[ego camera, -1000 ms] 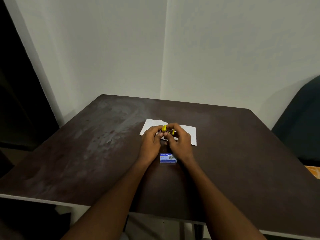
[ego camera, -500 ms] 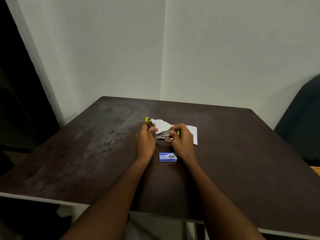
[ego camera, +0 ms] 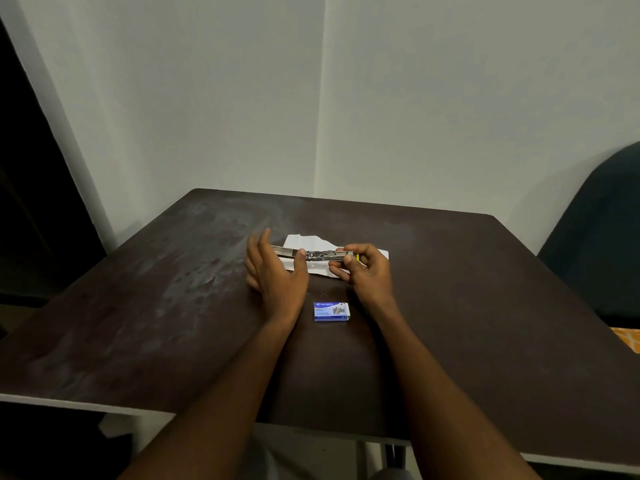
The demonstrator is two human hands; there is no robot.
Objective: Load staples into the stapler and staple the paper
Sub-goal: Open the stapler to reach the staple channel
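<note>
A metal stapler (ego camera: 322, 255) with a yellow end is swung open into one long flat line, held just above the white paper (ego camera: 304, 241) in the middle of the dark table (ego camera: 485, 306). My right hand (ego camera: 367, 275) pinches its yellow right end. My left hand (ego camera: 277, 271) supports the left arm of the stapler, thumb pressed on the metal and fingers straight and pointing up. A small blue staple box (ego camera: 331, 311) lies closed on the table between my wrists, nearer to me than the paper.
The table stands in a corner of pale walls. A dark chair (ego camera: 602, 237) is past its right edge, and an orange patterned item (ego camera: 627, 339) shows at the far right. Tiny metal bits (ego camera: 323, 295) lie just beyond the box.
The stapler, first closed between both hands, has been unfolded: my left hand swung its top arm out to the left until it lies flat. My right hand stayed on the yellow end.
</note>
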